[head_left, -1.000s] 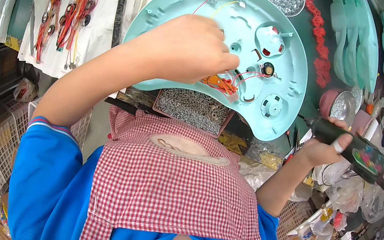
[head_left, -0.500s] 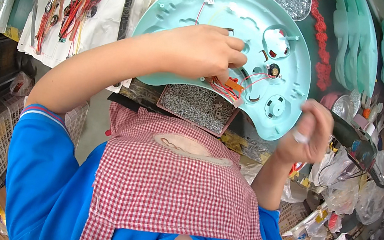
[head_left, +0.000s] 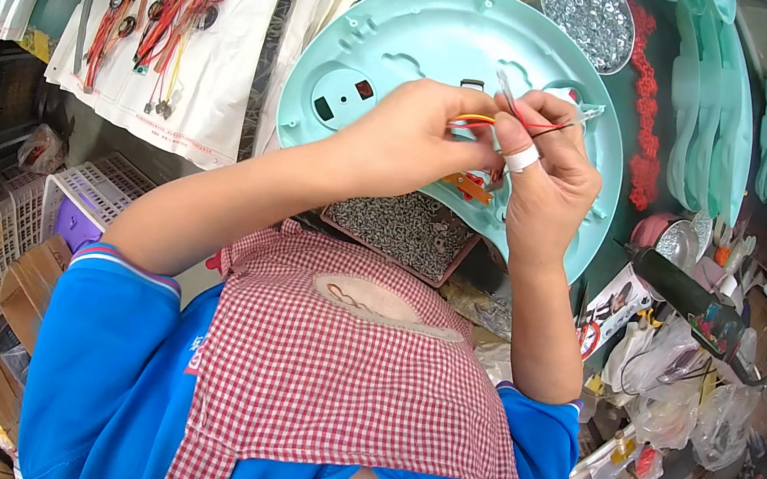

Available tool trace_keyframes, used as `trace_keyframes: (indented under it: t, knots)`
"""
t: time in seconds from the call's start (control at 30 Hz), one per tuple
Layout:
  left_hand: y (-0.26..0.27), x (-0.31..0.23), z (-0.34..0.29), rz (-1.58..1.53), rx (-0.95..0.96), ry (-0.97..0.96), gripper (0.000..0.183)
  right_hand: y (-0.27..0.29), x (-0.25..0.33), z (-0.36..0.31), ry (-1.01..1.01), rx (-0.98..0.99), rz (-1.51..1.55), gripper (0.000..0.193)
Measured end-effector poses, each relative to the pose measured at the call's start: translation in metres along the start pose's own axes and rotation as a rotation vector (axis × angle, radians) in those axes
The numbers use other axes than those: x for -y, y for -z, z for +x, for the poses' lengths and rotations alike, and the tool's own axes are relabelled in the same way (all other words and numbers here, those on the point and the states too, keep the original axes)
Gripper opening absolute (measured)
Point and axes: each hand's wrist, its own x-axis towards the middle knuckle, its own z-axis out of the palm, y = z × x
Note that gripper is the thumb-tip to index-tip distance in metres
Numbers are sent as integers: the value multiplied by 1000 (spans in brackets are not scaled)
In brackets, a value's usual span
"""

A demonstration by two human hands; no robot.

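Note:
A teal, kidney-shaped plastic panel [head_left: 375, 45] lies under both my hands. Over its middle, my left hand [head_left: 401, 136] pinches a bunch of thin red and yellow wires [head_left: 471, 120]. My right hand [head_left: 552, 171], white tape around its thumb, is closed on red and dark wires close beside it. A small pale end piece [head_left: 589, 113] sticks out past its fingers. Below the hands, a small orange-brown board [head_left: 466, 187] shows near the panel's lower edge. The fingers hide how the wires meet and much of the panel's right half.
A tray of small metal screws [head_left: 396, 226] sits at the near edge. Metal parts fill a round dish [head_left: 588, 15] beyond the panel. Wire bundles with small round parts [head_left: 161, 20] lie on white bags at left. A red strip [head_left: 637, 109] and stacked teal parts [head_left: 704, 111] stand right.
My right hand has come in from the panel's right edge and taken hold of wires. My left hand has risen with its wires. The red wire at the panel's upper left no longer shows there.

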Motion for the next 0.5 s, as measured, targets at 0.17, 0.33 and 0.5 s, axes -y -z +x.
trace_keyframes:
  t: [0.17, 0.33, 0.5]
  knots:
    - [0, 1, 18, -127, 54, -2, 23, 34, 9, 10, 295, 115, -569, 12]
    - [4, -3, 25, -69, 216, 123, 24, 52, -9, 35, 886, 305, -712, 40]
    - [18, -8, 17, -65, 176, 265, 26, 38, -4, 37, 728, 505, -690, 54]
